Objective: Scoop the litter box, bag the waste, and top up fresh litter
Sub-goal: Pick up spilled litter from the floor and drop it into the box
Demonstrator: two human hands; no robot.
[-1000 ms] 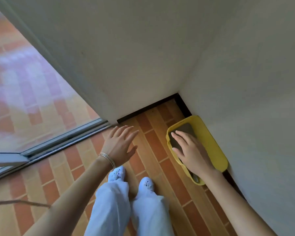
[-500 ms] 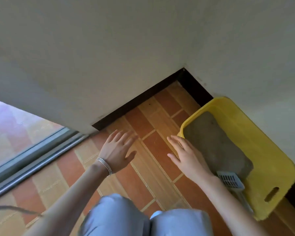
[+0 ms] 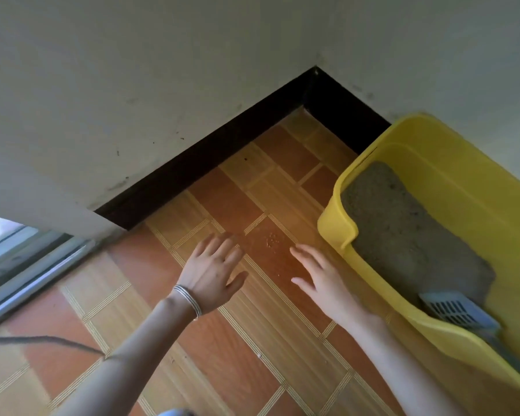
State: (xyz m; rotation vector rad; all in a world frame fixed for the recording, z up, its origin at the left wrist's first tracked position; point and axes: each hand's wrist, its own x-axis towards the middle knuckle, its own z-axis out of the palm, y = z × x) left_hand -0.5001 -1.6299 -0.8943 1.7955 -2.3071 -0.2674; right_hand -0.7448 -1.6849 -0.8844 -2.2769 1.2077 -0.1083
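I am seeing both arms reaching forward and down over the tiled floor [image 3: 252, 349], palms facing the tiles. The left hand [image 3: 213, 271], with thin bangles [image 3: 188, 300] at its wrist, is hovering with its fingers [image 3: 212, 246] released and spread, gripping nothing. The right hand [image 3: 321, 280] is doing the same, fingers [image 3: 306, 256] straight and loose, just beside the near wall of the yellow litter box [image 3: 463, 187] but not touching it. The box is sitting on the floor in the corner against the right wall, grey litter [image 3: 403, 235] inside, and a pale slotted scoop [image 3: 454, 309] is lying in it at the near end. A dark cable [image 3: 42, 339] is trailing across the floor at the left. Compared with half a second ago, the view is sitting lower and nearer the floor, the knees are almost gone from the bottom edge, and the right hand is now further left of the box's corner; a second ago it was over the litter.
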